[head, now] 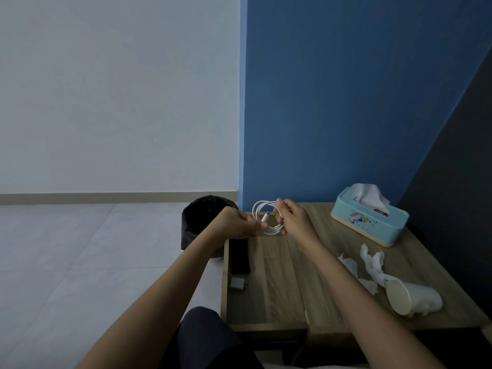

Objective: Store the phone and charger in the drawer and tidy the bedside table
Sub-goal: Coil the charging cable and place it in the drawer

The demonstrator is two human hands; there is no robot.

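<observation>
Two hands hold the coiled white cable (pixel 267 218) above the table (pixel 279 275): my left hand (pixel 235 223) pinches one side, my right hand (pixel 291 217) the other. Phone (pixel 240 255), apparently, and charger plug (pixel 237 284) lie at the table's left edge.

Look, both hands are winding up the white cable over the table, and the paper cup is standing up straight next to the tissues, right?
Not quite. The paper cup lies tipped on its side beside the crumpled tissues, as the head view shows. The left hand and right hand do hold the coiled white cable over the table.
</observation>
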